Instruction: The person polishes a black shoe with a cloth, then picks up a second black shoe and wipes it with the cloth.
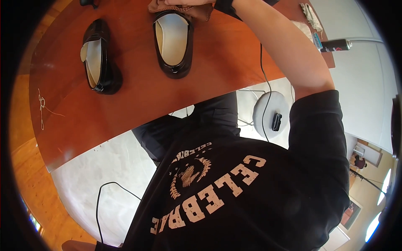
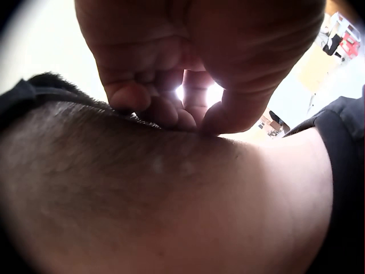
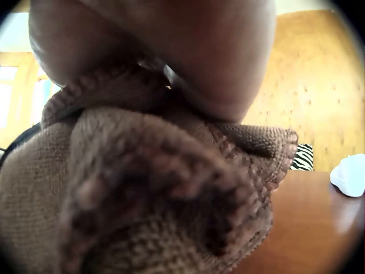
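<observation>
At the top edge of the head view, my right hand holds a bunched brown cloth over the front of a black loafer. The ribbed edge and folds of this cloth fill much of the right wrist view, beneath the fingers. A second black loafer stands to the left on the table, its light insole showing. In the left wrist view my left hand rests its loosely bent fingertips on bare skin, with nothing between the fingers. This hand is outside the head view.
A black spray can, a blue-edged brush and a whitish rag lie at the table's right end. Thin string lies far left. A black cable hangs past a round stool.
</observation>
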The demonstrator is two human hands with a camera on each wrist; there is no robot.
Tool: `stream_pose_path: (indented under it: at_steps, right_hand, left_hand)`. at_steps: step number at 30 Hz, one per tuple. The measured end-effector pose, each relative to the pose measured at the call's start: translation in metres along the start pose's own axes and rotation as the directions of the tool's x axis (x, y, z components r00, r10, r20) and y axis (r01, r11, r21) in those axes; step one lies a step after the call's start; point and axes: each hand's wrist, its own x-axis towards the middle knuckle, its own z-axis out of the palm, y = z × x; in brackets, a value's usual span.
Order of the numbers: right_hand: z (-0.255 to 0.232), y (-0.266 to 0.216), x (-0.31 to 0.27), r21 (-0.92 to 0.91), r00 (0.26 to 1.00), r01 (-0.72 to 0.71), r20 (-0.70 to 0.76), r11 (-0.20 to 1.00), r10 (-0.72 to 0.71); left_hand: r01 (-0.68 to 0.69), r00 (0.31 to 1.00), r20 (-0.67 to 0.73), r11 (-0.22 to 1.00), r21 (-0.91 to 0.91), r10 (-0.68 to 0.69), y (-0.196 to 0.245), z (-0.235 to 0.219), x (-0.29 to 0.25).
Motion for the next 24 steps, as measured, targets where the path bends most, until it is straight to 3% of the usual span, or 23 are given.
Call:
stream_pose_path:
  at_steps: [3, 6, 9, 15, 21, 24]
  right_hand:
    - [-0.008, -0.007, 0.009, 0.115, 0.973, -0.154, 0.191, 0.981, 0.130]
    - [-0.012, -0.013, 0.011, 0.110, 0.958, -0.210, 0.222, 0.971, 0.182]
    - [-0.007, -0.013, 0.005, 0.052, 0.987, -0.135, 0.098, 0.990, 0.129]
    - [-0.014, -0.017, 0.007, 0.084, 0.955, -0.226, 0.214, 0.970, 0.204]
    - [-0.007, -0.017, 0.004, 0.026, 0.991, -0.125, 0.053, 0.992, 0.123]
    - [-0.018, -0.022, 0.010, 0.067, 0.952, -0.228, 0.227, 0.971, 0.208]
  left_hand:
    - [0.005, 1.000, 0.000, 1.000, 0.001, -0.005, 0.002, -0.001, -0.001]
    - [0.000, 1.000, -0.002, 1.000, 0.002, 0.000, 0.002, -0.002, -0.003]
    - [-0.002, 1.000, -0.006, 1.000, 0.003, 0.002, 0.001, -0.002, -0.005]
    - [-0.010, 1.000, -0.010, 1.000, 0.001, 0.010, 0.001, -0.004, -0.010]
    - [-0.013, 1.000, -0.006, 1.000, -0.007, 0.013, 0.005, -0.005, -0.011]
    - [-0.018, 1.000, 0.006, 1.000, -0.004, 0.018, 0.008, -0.007, -0.009]
